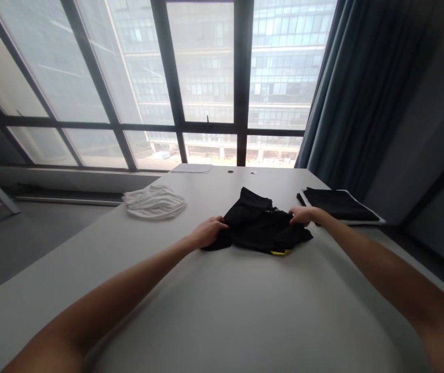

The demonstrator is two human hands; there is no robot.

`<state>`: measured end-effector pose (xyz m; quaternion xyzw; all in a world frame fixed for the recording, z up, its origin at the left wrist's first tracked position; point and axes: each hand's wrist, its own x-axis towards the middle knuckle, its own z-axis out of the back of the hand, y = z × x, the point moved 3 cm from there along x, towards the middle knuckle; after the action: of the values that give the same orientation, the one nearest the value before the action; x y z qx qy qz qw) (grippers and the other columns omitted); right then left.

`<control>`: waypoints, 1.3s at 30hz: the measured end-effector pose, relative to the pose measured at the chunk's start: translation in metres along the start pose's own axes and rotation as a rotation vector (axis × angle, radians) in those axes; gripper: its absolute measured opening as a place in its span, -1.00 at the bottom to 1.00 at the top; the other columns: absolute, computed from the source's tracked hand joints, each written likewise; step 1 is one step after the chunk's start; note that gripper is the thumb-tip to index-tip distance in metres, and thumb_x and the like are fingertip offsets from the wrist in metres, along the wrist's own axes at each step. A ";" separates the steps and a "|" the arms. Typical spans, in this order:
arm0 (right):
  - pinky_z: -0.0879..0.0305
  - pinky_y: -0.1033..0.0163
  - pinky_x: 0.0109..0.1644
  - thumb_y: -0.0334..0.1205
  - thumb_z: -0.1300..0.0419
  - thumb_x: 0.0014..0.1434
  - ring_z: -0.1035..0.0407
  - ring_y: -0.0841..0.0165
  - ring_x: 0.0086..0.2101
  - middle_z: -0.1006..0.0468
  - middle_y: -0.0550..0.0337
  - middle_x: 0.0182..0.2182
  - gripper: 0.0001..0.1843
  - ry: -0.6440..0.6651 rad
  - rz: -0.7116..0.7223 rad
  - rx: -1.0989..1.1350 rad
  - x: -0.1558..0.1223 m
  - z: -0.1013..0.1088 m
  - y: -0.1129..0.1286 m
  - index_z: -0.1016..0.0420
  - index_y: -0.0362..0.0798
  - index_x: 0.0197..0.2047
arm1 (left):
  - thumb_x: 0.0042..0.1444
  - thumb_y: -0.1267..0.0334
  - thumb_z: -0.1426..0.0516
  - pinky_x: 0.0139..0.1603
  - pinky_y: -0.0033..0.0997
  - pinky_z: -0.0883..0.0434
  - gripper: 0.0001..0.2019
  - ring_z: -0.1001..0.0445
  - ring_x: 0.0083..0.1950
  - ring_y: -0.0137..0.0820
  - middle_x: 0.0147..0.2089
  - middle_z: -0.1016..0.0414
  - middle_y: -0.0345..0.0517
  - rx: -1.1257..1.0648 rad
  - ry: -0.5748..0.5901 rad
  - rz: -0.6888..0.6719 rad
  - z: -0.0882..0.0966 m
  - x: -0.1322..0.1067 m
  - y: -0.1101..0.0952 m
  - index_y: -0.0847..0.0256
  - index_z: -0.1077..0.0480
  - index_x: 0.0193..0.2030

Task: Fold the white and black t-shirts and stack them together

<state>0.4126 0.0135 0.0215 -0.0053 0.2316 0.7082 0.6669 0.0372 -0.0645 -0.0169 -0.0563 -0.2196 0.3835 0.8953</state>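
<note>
A crumpled black garment [261, 228] lies on the white table [245, 311] in front of me, with a small yellow patch at its lower edge. Its exact kind I cannot make out. My left hand [208, 231] pinches the garment at its left side. On the opposite side, my right hand [302, 215] grips the cloth between thumb and fingers. Part of the fabric rises to a peak between the two hands, and the rest lies on the tabletop.
A bunched white cloth [154, 202] rests at the table's left edge. To the right, folded black fabric [336, 203] lies on a white board [373, 221]. Paper sheets [191, 168] are at the far end, before the windows. A dark blue curtain [350, 93] hangs at the right.
</note>
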 end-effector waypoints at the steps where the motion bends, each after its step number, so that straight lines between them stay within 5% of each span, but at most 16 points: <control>1: -0.44 0.31 -0.47 -0.32 -0.34 0.03 -0.51 0.32 -0.49 -0.62 0.08 -0.38 -0.70 0.044 -0.015 0.006 -0.011 -0.004 0.001 -0.57 -0.17 -0.12 | 0.04 0.51 -0.06 0.04 -0.28 -0.48 -0.51 -0.54 -0.07 -0.21 -0.03 -0.53 -0.03 0.033 0.030 0.016 0.007 0.003 0.014 -0.01 -0.61 0.01; 6: -0.40 0.36 -0.54 -0.14 -0.34 0.10 -0.48 0.39 -0.55 -0.57 0.20 -0.47 -0.73 0.425 0.052 0.107 -0.090 -0.045 0.024 -0.50 -0.14 -0.19 | 0.04 0.50 -0.02 0.18 -0.33 -0.41 -0.50 -0.53 0.03 -0.26 0.02 -0.51 -0.01 -0.070 0.118 0.037 0.029 0.018 0.071 0.16 -0.57 0.08; 9: -0.42 0.32 -0.46 0.17 -0.21 0.22 -0.54 0.31 -0.51 -0.60 0.09 -0.49 -0.52 0.868 0.111 0.097 -0.132 -0.066 0.043 -0.49 -0.16 -0.27 | 0.05 0.46 -0.04 0.26 -0.30 -0.35 -0.50 -0.49 0.12 -0.24 0.09 -0.49 0.01 -0.119 0.114 0.014 0.031 0.025 0.081 0.20 -0.51 0.13; 10: -0.40 0.33 -0.45 0.22 -0.19 0.22 -0.53 0.32 -0.51 -0.60 0.08 -0.50 -0.48 0.862 0.137 0.086 -0.136 -0.066 0.048 -0.49 -0.16 -0.29 | 0.06 0.44 -0.05 0.29 -0.28 -0.33 -0.48 -0.46 0.16 -0.23 0.13 -0.47 0.01 -0.123 0.114 0.007 0.031 0.026 0.081 0.20 -0.47 0.19; 12: -0.36 0.32 -0.44 0.22 -0.18 0.23 -0.51 0.32 -0.52 -0.60 0.09 -0.50 -0.48 0.655 0.202 0.061 -0.126 -0.057 0.054 -0.49 -0.14 -0.31 | 0.09 0.36 -0.09 0.31 -0.23 -0.30 -0.40 -0.42 0.20 -0.19 0.18 -0.44 0.03 -0.100 0.104 0.040 0.033 0.028 0.083 0.19 -0.33 0.33; 14: -0.36 0.29 -0.37 0.09 -0.22 0.24 -0.52 0.30 -0.45 -0.61 0.09 -0.42 -0.62 0.291 0.304 0.008 -0.104 -0.041 0.055 -0.52 -0.11 -0.23 | 0.09 0.24 -0.17 0.26 -0.23 -0.32 -0.30 -0.43 0.18 -0.17 0.18 -0.46 0.04 -0.066 0.110 0.152 0.039 0.027 0.091 0.19 -0.21 0.42; 16: -0.39 0.24 -0.18 -0.10 -0.28 0.19 -0.54 0.22 -0.22 -0.63 0.04 -0.17 -0.69 -0.045 0.429 -0.092 -0.083 -0.031 0.052 -0.53 -0.05 -0.04 | 0.04 0.11 -0.24 0.12 -0.32 -0.39 -0.26 -0.50 0.06 -0.19 0.11 -0.52 0.04 -0.038 0.178 0.311 0.047 0.022 0.107 0.21 -0.25 0.39; 18: -0.35 0.20 0.00 -0.24 -0.31 0.12 -0.45 0.14 0.02 -0.53 0.01 0.06 -0.52 -0.246 0.521 -0.196 -0.069 -0.029 0.048 -0.47 0.02 0.14 | -0.05 0.05 -0.29 -0.08 -0.42 -0.43 -0.31 -0.54 -0.09 -0.23 0.00 -0.58 0.01 -0.038 0.288 0.446 0.057 0.014 0.124 0.23 -0.41 0.25; 20: -0.31 0.19 0.09 -0.30 -0.30 0.09 -0.37 0.11 0.11 -0.49 0.01 0.12 -0.47 -0.291 0.571 -0.263 -0.060 -0.035 0.043 -0.47 0.03 0.16 | -0.14 0.03 -0.33 -0.24 -0.48 -0.40 -0.42 -0.54 -0.22 -0.28 -0.14 -0.61 -0.04 -0.075 0.370 0.510 0.066 0.003 0.139 0.24 -0.53 0.05; 24: -0.32 0.22 -0.01 -0.34 -0.21 0.13 -0.47 0.17 -0.04 -0.59 0.09 -0.04 -0.68 -0.265 0.614 -0.356 -0.053 -0.038 0.041 -0.59 0.06 -0.04 | -0.16 -0.02 -0.35 -0.45 -0.53 -0.25 -0.62 -0.40 -0.43 -0.40 -0.47 -0.49 -0.17 -0.213 0.464 0.539 0.079 -0.013 0.149 0.27 -0.55 -0.35; 29: -0.31 0.22 -0.17 -0.25 -0.17 0.17 -0.51 0.19 -0.23 -0.64 0.10 -0.28 -0.80 -0.327 0.482 -0.367 -0.027 0.007 0.046 -0.61 0.03 -0.18 | -0.10 -0.02 -0.37 -0.55 -0.56 -0.10 -0.61 -0.20 -0.54 -0.53 -0.61 -0.28 -0.25 -0.328 0.492 0.643 0.103 0.000 0.150 0.31 -0.48 -0.44; 32: -0.35 0.22 -0.18 -0.24 -0.21 0.13 -0.52 0.17 -0.23 -0.65 0.03 -0.27 -0.77 -0.428 0.306 -0.253 0.005 0.053 0.051 -0.63 -0.06 -0.16 | -0.14 0.03 -0.40 -0.58 -0.55 -0.07 -0.65 -0.16 -0.59 -0.53 -0.63 -0.23 -0.25 -0.406 0.394 0.722 0.125 0.028 0.156 0.29 -0.47 -0.45; 35: -0.40 0.23 -0.27 -0.27 -0.22 0.15 -0.51 0.23 -0.41 -0.59 0.03 -0.49 -0.82 -0.513 0.143 0.016 0.040 0.089 0.058 -0.61 -0.18 -0.25 | -0.13 0.10 -0.41 -0.61 -0.53 -0.04 -0.69 -0.14 -0.63 -0.55 -0.63 -0.26 -0.22 -0.443 0.234 0.816 0.139 0.058 0.159 0.28 -0.47 -0.47; 39: -0.42 0.26 -0.45 -0.31 -0.26 0.18 -0.48 0.27 -0.53 -0.55 0.04 -0.55 -0.85 -0.556 -0.031 0.515 0.077 0.098 0.063 -0.53 -0.23 -0.20 | -0.04 0.20 -0.37 -0.64 -0.52 -0.02 -0.74 -0.13 -0.67 -0.55 -0.65 -0.26 -0.20 -0.386 0.016 0.886 0.138 0.094 0.157 0.29 -0.42 -0.51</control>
<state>0.3737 0.1185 0.1053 0.3514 0.2121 0.5909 0.6946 -0.0702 0.1029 0.0973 -0.3125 -0.2347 0.6798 0.6206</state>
